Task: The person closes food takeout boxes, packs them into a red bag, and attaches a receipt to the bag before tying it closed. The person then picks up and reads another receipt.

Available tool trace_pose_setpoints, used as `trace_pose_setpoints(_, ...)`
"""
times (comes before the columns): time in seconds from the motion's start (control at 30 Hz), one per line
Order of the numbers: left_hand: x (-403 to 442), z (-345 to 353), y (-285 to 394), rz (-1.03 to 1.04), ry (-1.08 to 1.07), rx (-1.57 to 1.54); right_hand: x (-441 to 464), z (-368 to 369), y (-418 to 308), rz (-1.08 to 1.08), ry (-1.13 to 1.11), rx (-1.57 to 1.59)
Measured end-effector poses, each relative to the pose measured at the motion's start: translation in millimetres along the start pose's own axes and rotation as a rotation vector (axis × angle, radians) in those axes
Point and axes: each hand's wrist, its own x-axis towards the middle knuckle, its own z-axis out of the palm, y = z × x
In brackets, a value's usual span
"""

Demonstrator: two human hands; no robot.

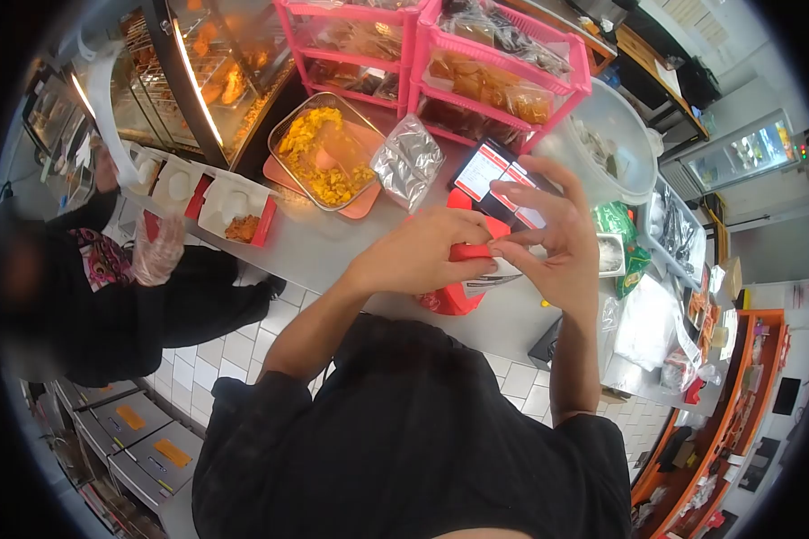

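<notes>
A red package (458, 301) with a white printed label (490, 282) sits at the counter's near edge, in front of me. It is partly covered by my hands, and I cannot tell if it is a bag or a box. My left hand (413, 254) is closed on a red strip at its top. My right hand (553, 235) pinches at the end of that strip with thumb and forefinger, its other fingers raised and curved. Just beyond lies a dark device with a lit screen (485, 168), partly hidden behind my right fingers.
A glass tray of yellow food (328, 184), a foil packet (407, 162) and pink racks (503, 85) stand beyond my hands. Open boxes (234, 211) line the left counter. A gloved co-worker's hand (157, 250) is near them. A clear tub (616, 139) stands right.
</notes>
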Motion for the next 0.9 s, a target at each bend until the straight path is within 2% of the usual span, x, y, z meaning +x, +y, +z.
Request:
trace_pose_setpoints(0.1, -4, 5, -2, 0.002, 0.02, -0.016, -1, 1, -1, 0.025, 0.11, -0.002)
trace_pose_setpoints(0.13, -5, 7, -3, 0.025, 0.049, -0.047, 1, -6, -1, 0.017, 0.039, -0.205)
trace_pose_setpoints(0.2, -8, 7, 1, -0.012, 0.028, -0.044, -1, -10, -1, 0.019, -0.013, -0.411)
trace_pose_setpoints(0.27, -14, 8, 4, -0.053, 0.006, -0.042, -7, -7, 1, 0.542, -0.114, 0.135)
trace_pose_setpoints(0.3, -17, 10, 6, -0.054, 0.056, -0.031, -10, -5, 4, 0.543, -0.1, 0.137)
trace_pose_setpoints(0.37, -21, 13, 10, -0.053, 0.109, -0.016, -12, -3, 13, 0.737, -0.133, 0.235)
trace_pose_setpoints(0.43, -26, 19, 13, -0.193, 0.269, -0.022, -13, 1, 13, 0.737, -0.106, 0.254)
trace_pose_setpoints(0.5, -26, 20, 18, -0.261, 0.308, -0.014, -13, 6, 14, 0.741, -0.081, 0.28)
trace_pose_setpoints(0.57, -29, 21, 21, -0.321, 0.342, -0.003, -13, 10, 10, 0.769, -0.05, 0.135)
trace_pose_setpoints(0.7, -31, 20, 24, -0.186, 0.305, 0.127, -19, 11, 9, 0.745, 0.033, 0.022)
trace_pose_setpoints(0.77, -31, 18, 28, -0.19, 0.321, 0.128, -27, 6, 21, 0.492, -0.054, -0.175)
trace_pose_setpoints(0.87, -29, 17, 32, -0.251, 0.278, 0.121, -27, 5, 20, 0.38, -0.056, -0.239)
trace_pose_setpoints(0.9, -27, 18, 32, -0.221, 0.332, 0.141, -27, 4, 21, 0.379, -0.06, -0.237)
